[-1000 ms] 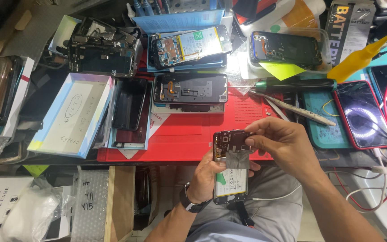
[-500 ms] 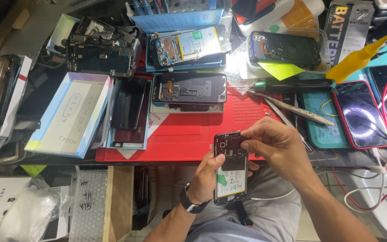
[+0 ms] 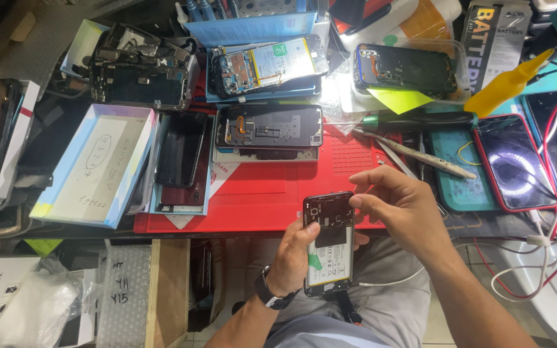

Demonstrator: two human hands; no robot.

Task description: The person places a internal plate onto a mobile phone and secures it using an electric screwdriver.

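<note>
Right now, line by line, as I see it from the head camera:

Left hand: my left hand point(image 3: 294, 258) is wrapped around the opened phone point(image 3: 329, 243), thumb lying on its exposed inside, holding it upright over my lap just below the edge of the red work mat point(image 3: 272, 200).

Right hand: my right hand point(image 3: 402, 205) is pinched at the phone's top right corner, fingertips closed together; whether a small part sits between them I cannot tell.

Done so far: the back cover is already off, and the battery with its pale label and the dark upper board section lie bare.

Left to do: I judge the work to be mid-way, since the phone is still open and nothing covers its inside.

White box: the open white box point(image 3: 98, 164) at the left of the mat shows only handwriting on its floor.

Blue tray: the blue tray point(image 3: 253, 29) at the top carries another opened handset with its battery showing.

Clear tub: the clear plastic tub point(image 3: 459, 55) holds a dark phone frame, a yellow-green note just below it.

Teal mat: the teal mat point(image 3: 459, 180) to the right bears tiny loose bits, tweezers point(image 3: 420, 158) lying across its edge.

Red-rimmed phone: it lies face up point(image 3: 514, 161) beside that mat.
</note>
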